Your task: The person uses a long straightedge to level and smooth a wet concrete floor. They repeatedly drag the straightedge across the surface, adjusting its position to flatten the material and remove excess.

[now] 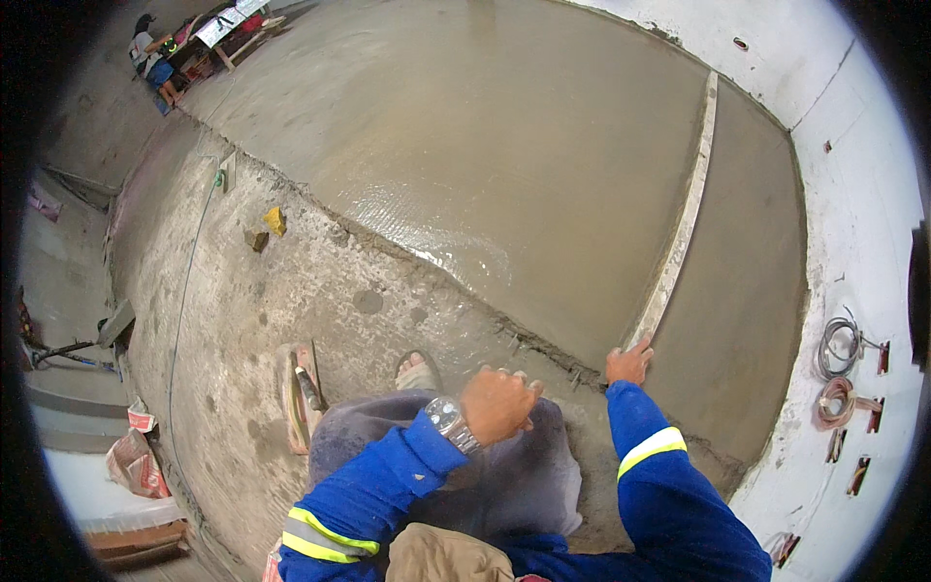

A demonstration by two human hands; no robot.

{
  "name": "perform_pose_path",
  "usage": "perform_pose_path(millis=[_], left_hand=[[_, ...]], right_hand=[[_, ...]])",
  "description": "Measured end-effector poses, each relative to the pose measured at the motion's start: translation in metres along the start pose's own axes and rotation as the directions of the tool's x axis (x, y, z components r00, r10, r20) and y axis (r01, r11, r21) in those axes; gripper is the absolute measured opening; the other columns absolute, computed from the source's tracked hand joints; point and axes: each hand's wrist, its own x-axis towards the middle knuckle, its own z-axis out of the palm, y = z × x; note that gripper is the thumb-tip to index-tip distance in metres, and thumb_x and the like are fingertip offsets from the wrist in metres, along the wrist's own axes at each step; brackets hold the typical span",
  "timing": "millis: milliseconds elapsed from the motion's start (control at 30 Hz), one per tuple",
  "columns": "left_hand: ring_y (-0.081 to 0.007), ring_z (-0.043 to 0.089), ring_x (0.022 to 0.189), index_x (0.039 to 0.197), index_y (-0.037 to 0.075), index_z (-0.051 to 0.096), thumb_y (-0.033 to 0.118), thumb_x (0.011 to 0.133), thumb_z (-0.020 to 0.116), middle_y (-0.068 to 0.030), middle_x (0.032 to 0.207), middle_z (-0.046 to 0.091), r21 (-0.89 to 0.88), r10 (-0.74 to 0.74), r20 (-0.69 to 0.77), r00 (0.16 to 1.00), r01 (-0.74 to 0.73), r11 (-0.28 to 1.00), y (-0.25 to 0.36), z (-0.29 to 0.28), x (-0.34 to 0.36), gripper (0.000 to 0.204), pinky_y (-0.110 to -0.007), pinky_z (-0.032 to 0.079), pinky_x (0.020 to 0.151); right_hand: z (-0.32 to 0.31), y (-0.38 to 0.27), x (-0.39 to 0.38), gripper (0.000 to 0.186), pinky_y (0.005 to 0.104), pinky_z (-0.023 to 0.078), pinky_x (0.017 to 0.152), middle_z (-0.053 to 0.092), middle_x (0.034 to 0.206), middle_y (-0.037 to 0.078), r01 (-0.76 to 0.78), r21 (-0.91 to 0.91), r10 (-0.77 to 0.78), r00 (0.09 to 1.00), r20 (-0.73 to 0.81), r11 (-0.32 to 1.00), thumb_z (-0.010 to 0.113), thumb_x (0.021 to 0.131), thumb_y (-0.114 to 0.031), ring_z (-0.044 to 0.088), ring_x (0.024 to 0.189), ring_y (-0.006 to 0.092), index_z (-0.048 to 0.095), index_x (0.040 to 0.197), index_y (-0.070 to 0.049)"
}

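My right hand [630,364] grips the near end of a long, straight screed board [690,204]. The board lies across the wet, smooth grey concrete [524,145] and reaches toward the far wall. My left hand [499,403], with a metal wristwatch [448,419] on the wrist, is curled into a loose fist above my knee. Nothing shows in its fingers. Left of my sandalled foot [417,371], a trowel with a dark handle [308,388] lies on the rough floor.
White walls with coiled cables [840,349] stand at right. A ragged edge divides wet concrete from rough floor [242,320]. A yellow stone [275,221], a green hose [184,310] and a torn bag [136,464] lie left. Another person [153,58] stands by a table far left.
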Motion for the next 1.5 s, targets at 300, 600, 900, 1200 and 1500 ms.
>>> perform_pose_path(millis=[300, 600, 900, 1200, 1500], left_hand=[[-0.0309, 0.067, 0.082, 0.111, 0.008, 0.058, 0.038, 0.073, 0.075, -0.0116, 0.094, 0.066, 0.007, -0.015, -0.007, 1.000, 0.015, 1.000, -0.004, -0.001, -0.005, 0.051, -0.040, 0.055, 0.066], [-0.0329, 0.067, 0.082, 0.116, 0.010, 0.056, 0.038, 0.075, 0.073, -0.0130, 0.097, 0.066, -0.038, -0.049, 0.029, 0.998, 0.050, 0.998, -0.005, -0.005, -0.003, 0.053, -0.042, 0.055, 0.065], [-0.0344, 0.067, 0.081, 0.123, 0.012, 0.054, 0.040, 0.080, 0.068, -0.0132, 0.100, 0.066, 0.001, -0.020, 0.054, 0.998, 0.020, 1.000, -0.001, -0.013, -0.002, 0.053, -0.043, 0.055, 0.065], [-0.0354, 0.067, 0.086, 0.130, 0.015, 0.051, 0.042, 0.080, 0.068, -0.0129, 0.111, 0.065, 0.039, -0.058, 0.111, 0.992, 0.054, 0.998, 0.018, -0.031, -0.015, 0.060, -0.047, 0.053, 0.075], [-0.0274, 0.065, 0.090, 0.101, 0.010, 0.067, 0.031, 0.080, 0.067, -0.0086, 0.106, 0.068, 0.064, 0.018, -0.398, 0.917, 0.008, 0.998, 0.050, -0.055, -0.088, 0.030, -0.043, 0.051, 0.079]], right_hand=[[-0.004, -0.008, -0.004, 0.086, 0.0521, 0.047, 0.091, 0.044, 0.127, 0.026, -0.010, -0.014, 0.010, 1.000, 0.027, 1.000, 0.066, 0.078, -0.020, 0.053, 0.111, 0.0435, 0.016, 0.147, -0.011], [-0.006, -0.008, -0.003, 0.087, 0.0504, 0.047, 0.092, 0.041, 0.130, 0.027, -0.026, -0.020, 0.027, 0.999, 0.041, 0.999, 0.066, 0.078, -0.020, 0.051, 0.115, 0.0432, 0.015, 0.148, -0.009], [-0.015, -0.007, 0.000, 0.087, 0.0506, 0.047, 0.091, 0.042, 0.127, 0.026, -0.047, 0.034, 0.044, 0.996, 0.082, 0.998, 0.066, 0.077, -0.018, 0.052, 0.112, 0.0438, 0.016, 0.147, -0.009], [-0.007, -0.002, -0.006, 0.085, 0.0514, 0.048, 0.090, 0.043, 0.122, 0.025, -0.013, 0.112, 0.007, 0.998, 0.055, 0.994, 0.064, 0.077, -0.015, 0.050, 0.111, 0.0449, 0.017, 0.148, -0.009], [0.001, 0.025, -0.004, 0.082, 0.0524, 0.048, 0.090, 0.039, 0.128, 0.028, -0.022, 0.163, 0.011, 0.997, 0.072, 0.986, 0.058, 0.079, -0.013, 0.048, 0.113, 0.0477, 0.015, 0.149, -0.010]])
